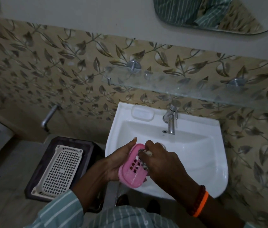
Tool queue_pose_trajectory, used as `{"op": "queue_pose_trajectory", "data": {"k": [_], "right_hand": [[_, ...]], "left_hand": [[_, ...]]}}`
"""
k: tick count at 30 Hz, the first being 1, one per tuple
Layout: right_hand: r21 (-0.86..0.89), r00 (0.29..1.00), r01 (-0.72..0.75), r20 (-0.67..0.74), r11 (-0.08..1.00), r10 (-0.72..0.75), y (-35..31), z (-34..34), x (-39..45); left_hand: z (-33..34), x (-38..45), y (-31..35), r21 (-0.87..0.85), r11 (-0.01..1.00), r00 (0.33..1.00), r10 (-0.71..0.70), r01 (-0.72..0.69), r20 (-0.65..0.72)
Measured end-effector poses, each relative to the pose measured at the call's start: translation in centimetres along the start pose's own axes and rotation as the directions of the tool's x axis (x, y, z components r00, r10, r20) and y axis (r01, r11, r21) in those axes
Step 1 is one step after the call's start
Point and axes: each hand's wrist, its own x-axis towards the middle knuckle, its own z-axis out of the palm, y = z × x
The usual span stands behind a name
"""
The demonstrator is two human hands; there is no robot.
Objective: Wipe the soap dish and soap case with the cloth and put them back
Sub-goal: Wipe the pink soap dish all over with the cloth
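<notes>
Left hand (pixel 118 163) cupped the pink plastic soap dish (pixel 132 168) from below, fingers curled round its rounded, slotted body, over the front rim of the glossy white sink (pixel 195 155). Right hand (pixel 161 163) pinched a small bunched cloth (pixel 144 153) against the dish's top. Chrome tap (pixel 171 122) behind; perforated cream basket (pixel 59 170) on a dark stool.

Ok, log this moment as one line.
stage: wiping | left hand: holds pink soap dish over sink | right hand: presses cloth into dish | white tray: on stool, untouched
</notes>
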Motion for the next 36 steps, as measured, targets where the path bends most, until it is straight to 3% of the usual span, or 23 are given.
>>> {"op": "queue_pose_trajectory", "data": {"k": [3,6,11,14,17,22,24,26,31,36], "right_hand": [[-0.13,0.999,0.023,-0.03,0.991,-0.027,0.0,0.1,0.0],[-0.146,0.998,-0.057,-0.006,0.988,0.057,-1.2,0.5,-0.1],[-0.063,0.98,-0.181,0.071,0.982,0.185,-2.8,0.1,-0.1],[-0.004,0.966,-0.217,0.143,0.976,0.215,-2.1,-0.2,-0.4],[0.063,0.965,-0.175,0.209,0.983,0.159,-1.3,-0.5,-0.6],[0.305,0.97,-0.01,0.236,0.952,-0.066,0.2,-1.0,-0.8],[0.239,0.966,0.059,0.23,0.969,-0.116,0.6,-1.2,-0.8],[0.049,0.973,0.114,0.198,0.992,-0.121,0.8,-1.2,-0.8],[-0.244,0.969,0.24,0.117,0.94,-0.217,0.3,-0.9,-0.7],[-0.173,0.984,0.16,0.103,0.972,-0.144,-0.7,-0.4,-1.6]], "left_hand": [[-0.2,-0.7,0.7,0.107,0.993,0.998,-0.059,0.059,-0.006],[-0.1,-1.1,1.3,0.191,0.979,0.997,-0.065,0.073,-0.047],[0.0,-1.1,2.5,0.294,0.956,0.993,0.053,-0.018,-0.11],[0.1,-1.7,2.9,0.304,0.952,0.999,-0.027,0.036,-0.035],[-0.4,-2.0,3.0,0.342,0.937,0.996,-0.09,0.075,0.029],[-0.5,-2.6,3.0,0.359,0.93,0.996,-0.083,0.082,-0.013],[-0.5,-2.8,2.9,0.379,0.922,0.997,-0.072,0.076,-0.023],[-0.4,-3.2,3.0,0.424,0.9,0.994,-0.105,0.1,-0.011],[0.3,-4.3,3.0,0.504,0.85,0.987,-0.153,0.156,-0.047],[1.0,-4.7,2.6,0.522,0.848,0.995,-0.06,0.095,-0.085]]}}
